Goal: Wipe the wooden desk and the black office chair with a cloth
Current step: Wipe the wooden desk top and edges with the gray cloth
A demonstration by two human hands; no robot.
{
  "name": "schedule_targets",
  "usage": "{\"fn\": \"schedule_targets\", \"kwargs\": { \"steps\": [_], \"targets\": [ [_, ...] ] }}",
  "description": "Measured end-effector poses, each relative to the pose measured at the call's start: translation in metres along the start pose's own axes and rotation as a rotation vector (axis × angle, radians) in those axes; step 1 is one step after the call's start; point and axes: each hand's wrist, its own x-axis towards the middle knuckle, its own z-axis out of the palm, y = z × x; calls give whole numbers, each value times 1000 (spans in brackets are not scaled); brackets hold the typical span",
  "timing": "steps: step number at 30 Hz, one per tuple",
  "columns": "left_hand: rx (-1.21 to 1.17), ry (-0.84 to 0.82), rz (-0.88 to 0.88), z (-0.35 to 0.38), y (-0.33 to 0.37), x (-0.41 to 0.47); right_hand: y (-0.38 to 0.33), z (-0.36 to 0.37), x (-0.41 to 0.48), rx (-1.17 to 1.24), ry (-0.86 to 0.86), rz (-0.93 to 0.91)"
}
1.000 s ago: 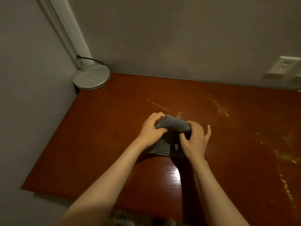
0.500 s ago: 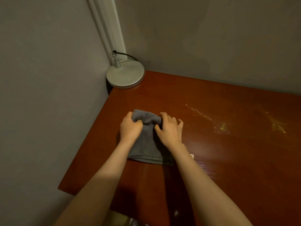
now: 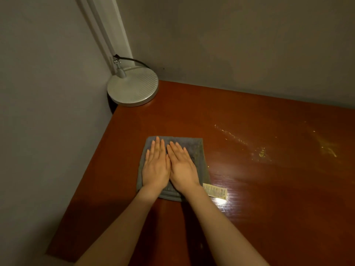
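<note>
Forearms reaching in from below, left hand (image 3: 156,168) and right hand (image 3: 182,168) flat, fingers spread, side by side on grey cloth (image 3: 197,150), white label (image 3: 215,190) at its right corner, glossy wooden desk (image 3: 269,189), smears (image 3: 261,152) beyond, round lamp base (image 3: 133,89) in far corner.

Round silver lamp base (image 3: 133,88) with black cord (image 3: 132,60) in the corner against grey walls (image 3: 230,39).
</note>
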Motion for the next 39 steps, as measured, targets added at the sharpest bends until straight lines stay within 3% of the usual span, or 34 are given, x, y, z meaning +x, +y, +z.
{"fn": "schedule_targets", "kwargs": {
  "steps": [5,17,39],
  "targets": [
    [43,-20,-33,2,23,15,21,-8,8,22,100,-27],
    [77,-17,162,18,105,79,105,-47,28,11,207,141],
    [-13,-85,395,89,331,0,279,-131,-138,-54,205,395]
  ]
}}
